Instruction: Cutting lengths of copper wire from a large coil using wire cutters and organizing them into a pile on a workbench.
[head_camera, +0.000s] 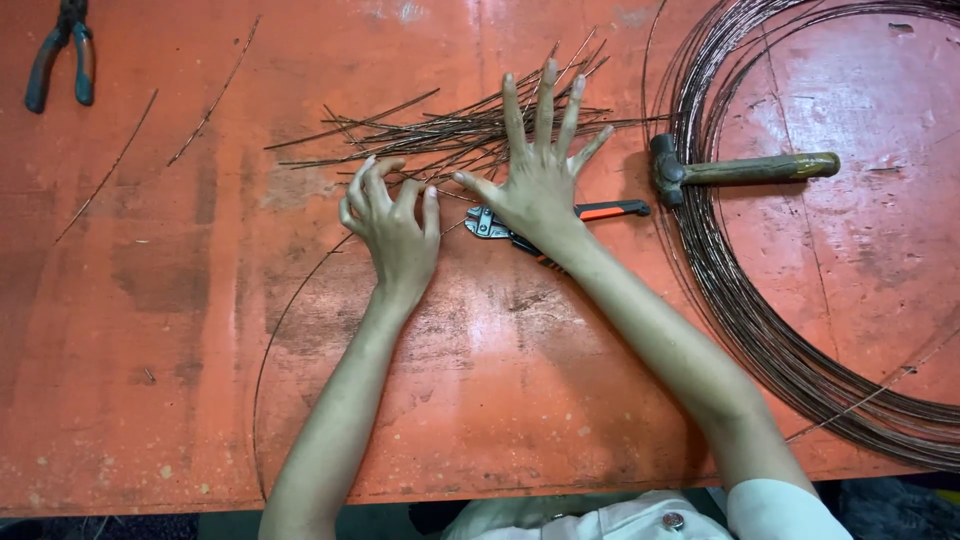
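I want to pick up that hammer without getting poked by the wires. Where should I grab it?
Take the hammer by its wooden handle, near the far right end, coming in from the right. The handle lies flat and points right, away from the pile of cut wires. The dark metal head sits at the left, on the strands of the big wire coil, so a grip there would be crowded.

Bright, even light falls from above onto the orange tabletop (150, 300), with a pale sheen across its worn paint near the middle and at the upper right. Shadows are soft and short: a faint one lies just beside the right hand (540, 185) and along its forearm. The picture is sharp across most of the view, with no motion blur. Straight lines bow slightly toward the edges.
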